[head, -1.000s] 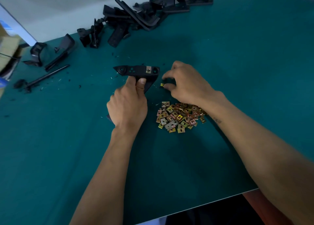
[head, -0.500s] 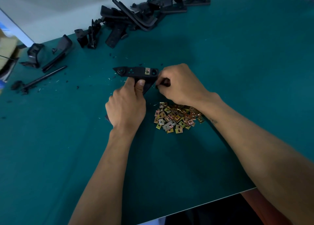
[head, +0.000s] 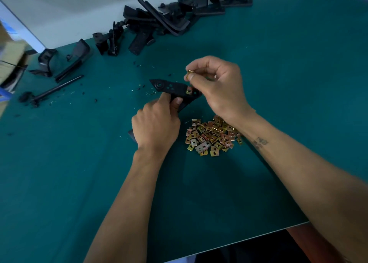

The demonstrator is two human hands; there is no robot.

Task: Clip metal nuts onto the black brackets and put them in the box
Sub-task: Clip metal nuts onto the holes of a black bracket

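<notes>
Head: nut (head: 190,72) btwn R fingers (head: 191,76)

surface: green table (head: 298,83) | on it: nut pile (head: 213,136), black brackets (head: 169,18), black rod (head: 57,88)

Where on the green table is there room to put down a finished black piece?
The green mat is bare on the right, beyond the right hand, and near the front edge between the two forearms. It is crowded along the back with the pile of black brackets, and just below the hands with the heap of metal nuts.
</notes>
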